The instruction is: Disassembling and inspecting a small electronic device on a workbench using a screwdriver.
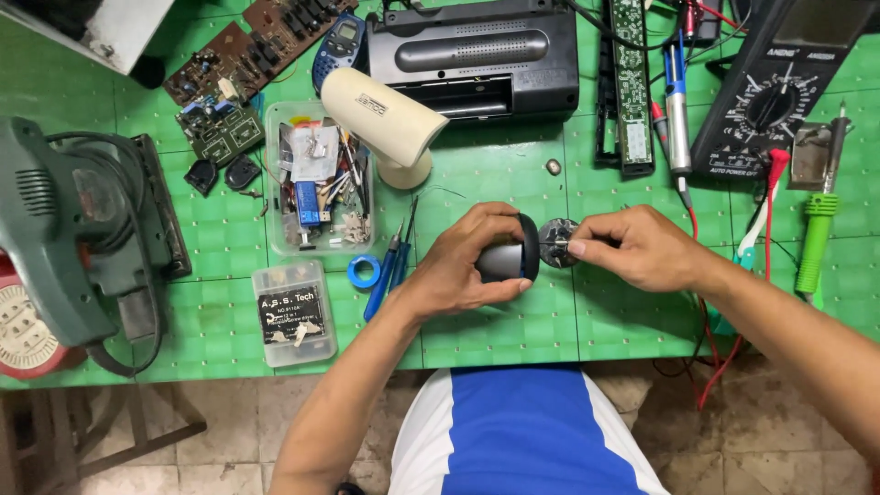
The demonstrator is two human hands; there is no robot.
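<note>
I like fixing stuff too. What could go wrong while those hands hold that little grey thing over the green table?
The small round metal part is only pinched by the right hand's fingertips, so it might slip and roll off the table edge. The left hand holds the grey device in the air, so it could drop. Red wires near the right wrist might snag.

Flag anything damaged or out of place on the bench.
The small dark device in the left hand is open at one end; the right hand holds a round metal part at it. Bare circuit boards lie loose at the mat's top left. Nothing spilled.
</note>
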